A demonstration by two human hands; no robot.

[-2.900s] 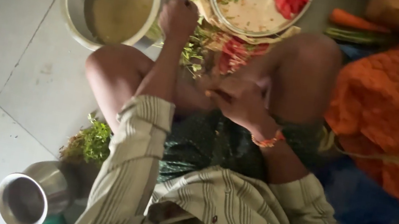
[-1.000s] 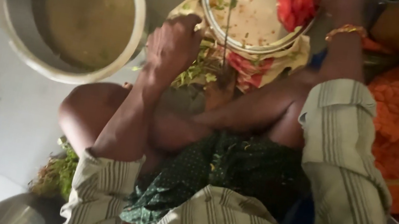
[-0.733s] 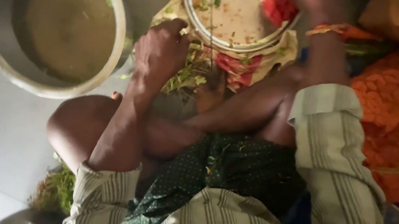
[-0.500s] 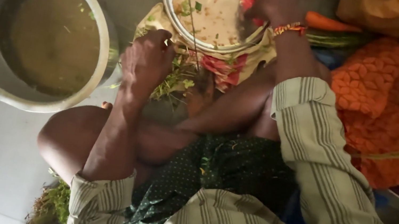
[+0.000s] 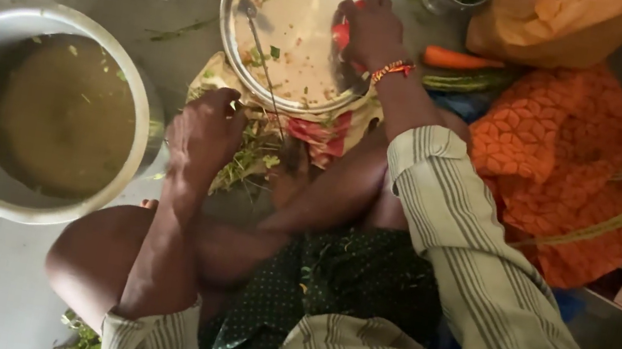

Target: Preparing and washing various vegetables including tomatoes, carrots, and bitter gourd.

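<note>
Steel round shallow plate (image 5: 293, 3) sits on the floor in front of the seated person's knees, within easy reach of both arms. Right hand (image 5: 372, 33) is curled over red vegetable pieces (image 5: 341, 34) at the plate's right rim, fingers closed on them; the exact grip is hidden beneath the hand. Left hand (image 5: 204, 131) is bunched on green leafy scraps (image 5: 246, 157) just below the plate, what it pinches unclear. Large steel pot of murky greenish liquid (image 5: 60, 116) stands beside the left knee. Orange carrot (image 5: 457, 58) is partly hidden by an orange patterned cloth (image 5: 563, 175).
</note>
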